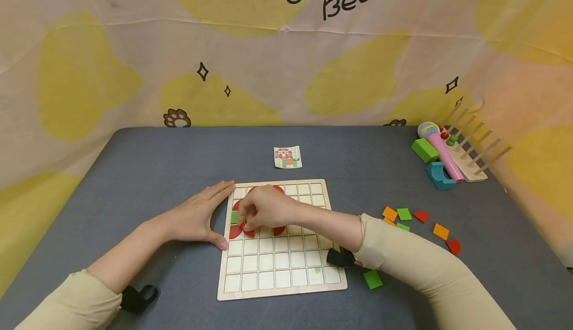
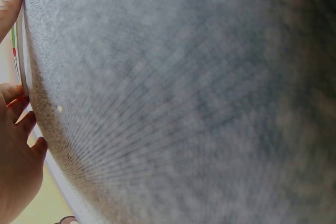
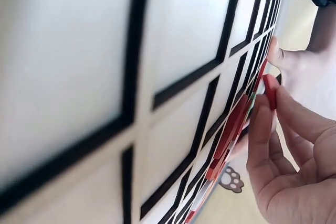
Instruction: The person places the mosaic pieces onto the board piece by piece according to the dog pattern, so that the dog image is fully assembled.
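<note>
Looking out from the near side, I find the bottom rows of the wooden grid board (image 1: 282, 291), with a loose green tile (image 1: 372, 279) on the tabletop just beside its right edge. Past those rows, the right hand (image 1: 270, 206) reaches in across the board, and the right wrist view shows its thumb and a finger pinching a small red piece (image 3: 270, 92). The piece sits at the fingertips, over the board's left side; it looks tipped against the board's plane, its longer side running roughly along the fingers. I cannot tell whether an edge touches wood.

As I judge it, everything turns on that tilt: the squares lie just below, so the piece needs levelling more than reach. Near it in the left column are a red quarter-round (image 1: 235, 232) and, beyond that, a green square (image 1: 234, 217).

The left hand (image 1: 194, 215) is outstretched, gripping nothing, touching the board's left edge; it is near the piece, but the right hand alone has it.

Farther off, a small pattern card (image 1: 288, 157) lies beyond the board, and toward the far right corner a pink microphone (image 1: 446, 158) leans against a pegged stand (image 1: 475, 173).
</note>
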The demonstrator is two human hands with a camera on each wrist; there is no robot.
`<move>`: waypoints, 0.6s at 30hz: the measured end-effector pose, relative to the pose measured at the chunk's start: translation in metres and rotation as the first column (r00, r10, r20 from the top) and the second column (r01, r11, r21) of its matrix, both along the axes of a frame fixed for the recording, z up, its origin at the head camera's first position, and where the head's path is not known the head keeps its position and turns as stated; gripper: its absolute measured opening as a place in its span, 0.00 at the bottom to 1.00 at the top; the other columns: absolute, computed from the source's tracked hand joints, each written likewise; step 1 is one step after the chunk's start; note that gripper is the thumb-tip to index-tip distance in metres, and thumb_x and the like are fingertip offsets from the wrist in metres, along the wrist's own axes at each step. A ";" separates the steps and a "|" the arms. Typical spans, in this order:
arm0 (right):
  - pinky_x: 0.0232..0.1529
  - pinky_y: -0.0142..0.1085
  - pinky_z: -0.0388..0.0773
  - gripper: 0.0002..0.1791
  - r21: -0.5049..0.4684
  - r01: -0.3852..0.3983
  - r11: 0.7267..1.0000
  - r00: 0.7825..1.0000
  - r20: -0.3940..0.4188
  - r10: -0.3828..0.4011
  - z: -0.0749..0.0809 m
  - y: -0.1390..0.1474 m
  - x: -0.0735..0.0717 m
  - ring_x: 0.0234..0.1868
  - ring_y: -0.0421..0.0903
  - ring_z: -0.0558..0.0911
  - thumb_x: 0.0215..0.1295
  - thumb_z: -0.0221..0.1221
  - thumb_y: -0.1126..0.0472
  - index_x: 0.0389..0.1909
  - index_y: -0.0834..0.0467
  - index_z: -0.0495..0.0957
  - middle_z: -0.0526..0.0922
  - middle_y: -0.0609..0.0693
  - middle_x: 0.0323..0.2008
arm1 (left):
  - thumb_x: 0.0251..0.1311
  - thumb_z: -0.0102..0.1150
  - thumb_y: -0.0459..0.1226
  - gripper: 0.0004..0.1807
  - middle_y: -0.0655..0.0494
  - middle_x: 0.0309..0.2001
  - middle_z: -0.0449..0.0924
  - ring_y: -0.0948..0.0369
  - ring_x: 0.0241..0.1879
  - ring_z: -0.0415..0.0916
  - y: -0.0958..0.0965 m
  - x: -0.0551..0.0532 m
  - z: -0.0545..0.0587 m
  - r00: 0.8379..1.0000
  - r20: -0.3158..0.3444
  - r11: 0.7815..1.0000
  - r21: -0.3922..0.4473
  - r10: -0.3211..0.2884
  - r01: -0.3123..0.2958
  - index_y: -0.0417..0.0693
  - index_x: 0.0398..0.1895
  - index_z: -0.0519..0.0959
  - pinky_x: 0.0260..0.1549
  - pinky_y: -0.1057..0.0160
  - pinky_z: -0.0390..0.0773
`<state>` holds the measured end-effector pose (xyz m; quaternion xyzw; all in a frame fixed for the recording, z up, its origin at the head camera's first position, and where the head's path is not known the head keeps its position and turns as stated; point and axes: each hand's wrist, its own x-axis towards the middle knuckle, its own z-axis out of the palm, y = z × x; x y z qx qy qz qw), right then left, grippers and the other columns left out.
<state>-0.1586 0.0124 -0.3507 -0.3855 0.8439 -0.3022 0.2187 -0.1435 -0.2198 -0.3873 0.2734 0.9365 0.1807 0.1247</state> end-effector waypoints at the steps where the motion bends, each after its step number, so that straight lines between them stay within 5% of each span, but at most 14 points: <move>1: 0.30 0.22 0.69 0.06 0.001 0.000 1.000 1.000 -0.002 0.000 -0.001 0.000 0.000 0.25 0.31 0.75 0.54 0.70 0.67 0.30 0.54 0.86 0.85 0.45 0.23 | 0.30 0.71 0.73 0.73 0.46 0.79 0.49 0.41 0.78 0.47 0.000 0.000 0.000 1.000 0.000 1.000 0.001 0.000 0.000 0.46 0.78 0.51 0.72 0.34 0.56; 18: 0.31 0.22 0.70 0.06 0.068 0.009 0.998 0.992 -0.124 0.000 -0.004 0.002 0.001 0.24 0.30 0.74 0.52 0.72 0.64 0.30 0.52 0.87 0.84 0.43 0.22 | 0.31 0.72 0.71 0.72 0.46 0.79 0.49 0.41 0.78 0.48 0.001 0.001 0.001 1.000 -0.003 1.000 0.003 -0.003 0.003 0.46 0.78 0.51 0.71 0.34 0.57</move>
